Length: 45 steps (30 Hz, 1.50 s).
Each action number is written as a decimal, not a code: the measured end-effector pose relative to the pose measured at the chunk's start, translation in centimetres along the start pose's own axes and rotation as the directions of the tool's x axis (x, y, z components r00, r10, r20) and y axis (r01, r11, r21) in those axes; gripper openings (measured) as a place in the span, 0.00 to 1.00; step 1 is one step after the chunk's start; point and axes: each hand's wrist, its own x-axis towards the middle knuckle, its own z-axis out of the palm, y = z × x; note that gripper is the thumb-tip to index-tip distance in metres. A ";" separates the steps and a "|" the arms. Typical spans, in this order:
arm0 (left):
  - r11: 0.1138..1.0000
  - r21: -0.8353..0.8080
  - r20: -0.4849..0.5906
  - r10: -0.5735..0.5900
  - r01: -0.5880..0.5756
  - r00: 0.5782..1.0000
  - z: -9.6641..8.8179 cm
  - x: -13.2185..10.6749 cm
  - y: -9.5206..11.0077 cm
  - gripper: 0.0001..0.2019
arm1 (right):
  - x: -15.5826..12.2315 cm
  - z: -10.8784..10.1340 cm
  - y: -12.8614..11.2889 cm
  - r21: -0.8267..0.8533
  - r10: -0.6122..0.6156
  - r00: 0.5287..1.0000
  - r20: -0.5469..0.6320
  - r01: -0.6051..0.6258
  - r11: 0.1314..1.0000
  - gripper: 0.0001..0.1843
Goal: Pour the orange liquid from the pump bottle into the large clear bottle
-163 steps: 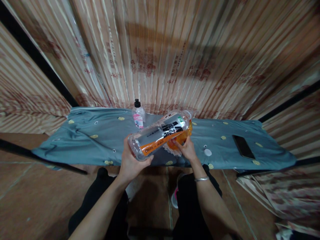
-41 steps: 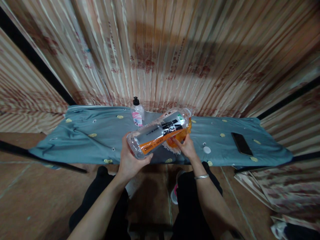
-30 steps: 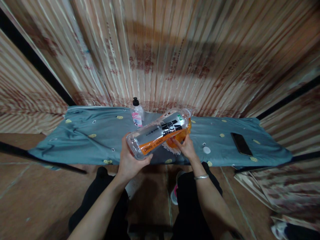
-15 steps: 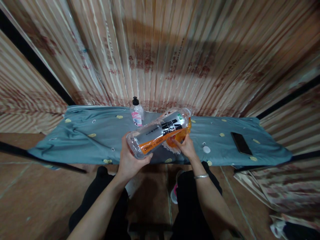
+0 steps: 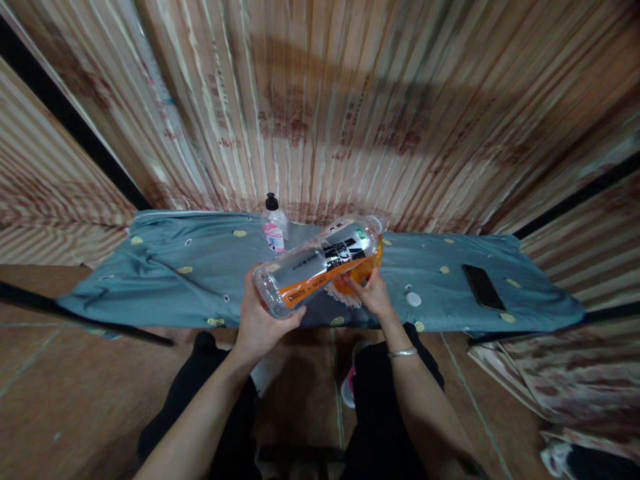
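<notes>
A large clear plastic bottle [image 5: 320, 263] with a silver, black and orange label is held tilted above the cloth, its neck toward the upper right. My left hand [image 5: 263, 320] is closed around the bottle's base. Under the neck end, my right hand [image 5: 373, 293] grips an orange see-through thing [image 5: 361, 272]; the bottle partly hides it, so its kind is unclear. White bristle-like fringe [image 5: 345, 297] shows just below the orange thing. A white round cap [image 5: 413, 299] lies to the right of my right hand.
A squeeze bottle [image 5: 275, 230] with a black top and pink label stands behind the large bottle. A black phone [image 5: 483, 287] lies at the right on the blue-green cloth [image 5: 165, 280]. Black frame bars [image 5: 75, 113] rise at both sides, with a striped curtain [image 5: 320, 107] behind.
Almost nothing differs. Both hands keep their hold on the bottle and the orange thing in nearly the same place.
</notes>
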 end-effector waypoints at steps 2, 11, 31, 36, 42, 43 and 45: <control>1.000 -0.005 -0.005 0.006 -0.006 1.000 0.0 0.0 0.0 0.40 | 0.0 0.0 0.2 0.000 -0.009 1.000 -0.005 0.009 1.000 0.49; 0.999 0.016 -0.012 0.039 -0.039 0.999 0.0 0.0 -0.2 0.39 | 0.1 0.0 0.2 -0.014 0.010 1.000 0.003 -0.010 1.000 0.52; 0.998 0.022 -0.017 0.053 -0.053 0.998 0.0 0.0 -0.1 0.39 | 0.1 0.1 0.1 -0.008 0.002 1.000 -0.012 -0.002 1.000 0.51; 0.999 0.019 -0.012 0.037 -0.037 0.999 0.0 -0.1 -0.2 0.39 | 0.1 0.0 0.0 -0.008 0.007 1.000 -0.004 -0.007 1.000 0.50; 0.998 0.053 -0.010 0.034 -0.033 0.999 0.1 0.0 0.0 0.39 | 0.0 -0.1 -0.1 0.011 0.010 1.000 0.001 -0.010 1.000 0.50; 0.998 0.053 -0.014 0.038 -0.037 0.999 0.1 0.0 0.0 0.39 | 0.0 0.0 -0.1 0.011 0.010 1.000 0.001 -0.010 1.000 0.50; 0.998 0.040 -0.017 0.045 -0.044 0.999 0.1 0.0 0.2 0.38 | 0.0 0.0 -0.1 0.009 0.006 1.000 0.001 -0.006 1.000 0.51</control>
